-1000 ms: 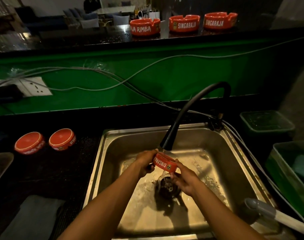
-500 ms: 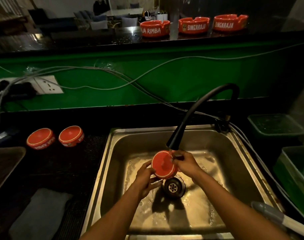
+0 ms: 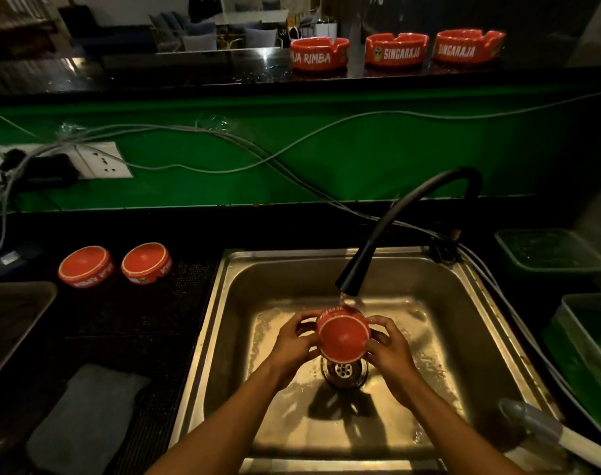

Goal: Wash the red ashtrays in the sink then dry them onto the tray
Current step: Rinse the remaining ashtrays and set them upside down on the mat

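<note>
Both hands are wrapped around one red ashtray (image 3: 343, 337) over the sink (image 3: 491, 323). The left hand (image 3: 292, 344) has its fingers curled onto the ashtray's left edge, and the right hand (image 3: 390, 347) does the same on the right edge, so the thing sits squeezed right between the two palms. It's tipped so its flat round bottom faces the camera, with the printed side wall turned up toward the tap.

Directly above the grip is the black faucet (image 3: 350, 279), and a thin stream of water lands on the ashtray's top edge. Straight below the grip is the drain (image 3: 343, 371), in a wet basin.

Well off to the left of the hands, two more ashtrays (image 3: 86, 267) (image 3: 147, 263) lie upside down on the dark counter, side by side. Far beyond the grip, up on the bar ledge, three upright ashtrays (image 3: 319, 53) (image 3: 396, 49) (image 3: 468, 46) stand in a row. The corner of a tray (image 3: 17, 320) shows at the far left, with a grey cloth (image 3: 86, 416) nearer the camera.
</note>
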